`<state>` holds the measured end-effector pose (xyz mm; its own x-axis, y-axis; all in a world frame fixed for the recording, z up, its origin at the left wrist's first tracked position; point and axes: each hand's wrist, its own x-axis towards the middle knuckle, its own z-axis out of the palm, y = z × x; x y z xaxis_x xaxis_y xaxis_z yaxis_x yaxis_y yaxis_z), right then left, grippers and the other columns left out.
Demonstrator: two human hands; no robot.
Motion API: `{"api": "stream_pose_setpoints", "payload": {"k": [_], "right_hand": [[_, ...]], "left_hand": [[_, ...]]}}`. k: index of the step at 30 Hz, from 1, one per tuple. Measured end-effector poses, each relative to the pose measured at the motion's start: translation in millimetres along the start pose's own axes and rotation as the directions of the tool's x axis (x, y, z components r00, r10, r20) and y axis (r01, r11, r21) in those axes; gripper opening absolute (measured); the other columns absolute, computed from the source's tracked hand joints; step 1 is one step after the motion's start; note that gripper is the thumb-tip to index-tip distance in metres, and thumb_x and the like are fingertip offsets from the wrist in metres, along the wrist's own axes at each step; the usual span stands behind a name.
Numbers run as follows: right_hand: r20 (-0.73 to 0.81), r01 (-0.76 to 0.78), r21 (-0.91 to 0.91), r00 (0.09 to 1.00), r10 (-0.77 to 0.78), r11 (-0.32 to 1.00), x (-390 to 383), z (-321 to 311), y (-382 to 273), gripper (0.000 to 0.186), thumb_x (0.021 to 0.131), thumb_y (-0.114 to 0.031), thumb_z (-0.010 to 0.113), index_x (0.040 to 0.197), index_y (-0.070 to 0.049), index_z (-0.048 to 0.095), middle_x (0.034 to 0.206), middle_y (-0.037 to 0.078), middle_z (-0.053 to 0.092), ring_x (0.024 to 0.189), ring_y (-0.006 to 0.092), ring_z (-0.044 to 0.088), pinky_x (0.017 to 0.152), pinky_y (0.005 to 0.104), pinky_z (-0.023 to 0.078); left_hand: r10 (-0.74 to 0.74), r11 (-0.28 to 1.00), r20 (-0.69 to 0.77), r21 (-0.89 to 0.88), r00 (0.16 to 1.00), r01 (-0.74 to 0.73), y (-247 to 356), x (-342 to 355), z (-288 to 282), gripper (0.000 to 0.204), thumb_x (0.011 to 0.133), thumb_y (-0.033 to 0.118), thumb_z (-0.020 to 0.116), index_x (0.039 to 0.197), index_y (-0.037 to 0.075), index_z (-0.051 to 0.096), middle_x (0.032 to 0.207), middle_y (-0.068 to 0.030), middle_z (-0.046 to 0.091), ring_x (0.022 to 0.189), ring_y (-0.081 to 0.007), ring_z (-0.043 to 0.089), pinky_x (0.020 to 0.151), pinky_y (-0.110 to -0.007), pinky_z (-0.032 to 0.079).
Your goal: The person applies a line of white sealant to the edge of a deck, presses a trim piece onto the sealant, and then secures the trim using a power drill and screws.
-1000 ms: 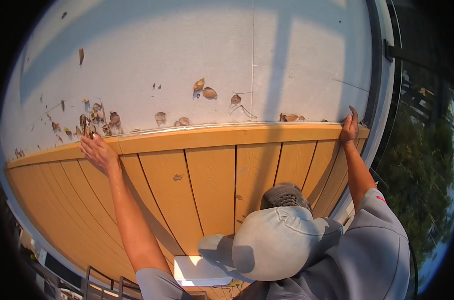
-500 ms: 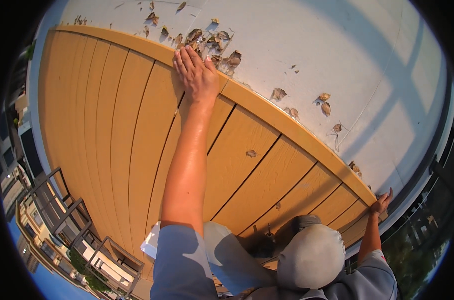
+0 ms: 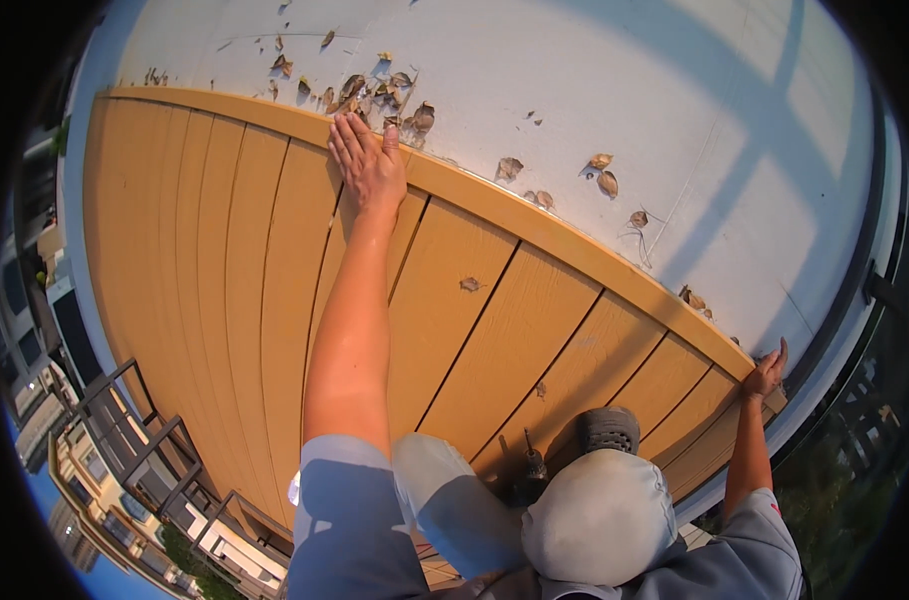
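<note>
A long tan trim board [image 3: 564, 228] lies along the edge of a deck of tan planks [image 3: 469, 330]. Flat on this board rests my left hand [image 3: 372, 178], its fingers stretched toward the far edge and its thumb apart. At the board's right end my right hand [image 3: 763, 374] touches it, with a finger pointing outward; part of that hand's fingers is hidden. Several dry brown leaves [image 3: 379, 92] are piled just beyond my left fingertips on the pale surface [image 3: 614, 90]. A dark power drill [image 3: 530, 468] with a bit stands beside my knee, partly hidden.
My knees in pale trousers [image 3: 602, 515] and a dark shoe [image 3: 608, 430] occupy the near part of the deck. Single leaves lie on the planks and beyond the board. Dark metal-framed furniture [image 3: 154, 440] stands at left, and a dark rail [image 3: 859, 270] runs along the right.
The view has shifted, so the deck and leaves sit further left and lower. Both hands keep their places on the trim board. More of the shoe and drill shows.
</note>
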<state>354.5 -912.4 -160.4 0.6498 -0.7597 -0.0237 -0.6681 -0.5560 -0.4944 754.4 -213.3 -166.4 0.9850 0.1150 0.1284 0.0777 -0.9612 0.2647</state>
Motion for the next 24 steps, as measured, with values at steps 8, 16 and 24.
{"api": "stream_pose_setpoints", "payload": {"k": [8, 16, 24], "right_hand": [[0.016, -0.068, -0.112, 0.997, 0.070, 0.991, -3, -14, -19, 0.042, 0.109, -0.030, 0.043, 0.145, -0.013, 0.056, 0.073, 0.005, 0.056, 0.068, 0.0163, 0.054, 0.066, 0.0332, 0.046], [0.035, -0.121, -0.143, 0.991, 0.127, 0.982, -9, -13, -26, 0.041, 0.109, -0.033, 0.043, 0.143, -0.017, 0.058, 0.088, 0.010, 0.068, 0.079, 0.0227, 0.064, 0.075, 0.0367, 0.052], [-0.023, -0.037, -0.142, 0.999, 0.034, 0.989, -4, -14, -25, 0.046, 0.107, -0.037, 0.046, 0.145, -0.013, 0.055, 0.104, 0.014, 0.071, 0.095, 0.0296, 0.068, 0.086, 0.0412, 0.052]], "left_hand": [[0.361, 0.932, 0.211, -0.061, 0.908, -0.356, 110, -137, -32, 0.079, 0.109, 0.053, 0.034, 0.162, -0.004, 0.020, 0.171, -0.0219, 0.014, 0.159, -0.0370, 0.012, 0.130, -0.048, 0.011], [0.426, 0.905, 0.306, -0.133, 0.851, -0.405, 163, -198, -30, 0.081, 0.107, 0.047, 0.046, 0.161, -0.007, 0.020, 0.170, -0.0259, 0.014, 0.158, -0.0410, 0.014, 0.129, -0.050, 0.015], [0.473, 0.878, 0.312, -0.248, 0.824, -0.410, 221, -236, -36, 0.085, 0.105, 0.047, 0.051, 0.161, -0.007, 0.017, 0.168, -0.0266, 0.020, 0.157, -0.0401, 0.017, 0.129, -0.050, 0.014]]}}
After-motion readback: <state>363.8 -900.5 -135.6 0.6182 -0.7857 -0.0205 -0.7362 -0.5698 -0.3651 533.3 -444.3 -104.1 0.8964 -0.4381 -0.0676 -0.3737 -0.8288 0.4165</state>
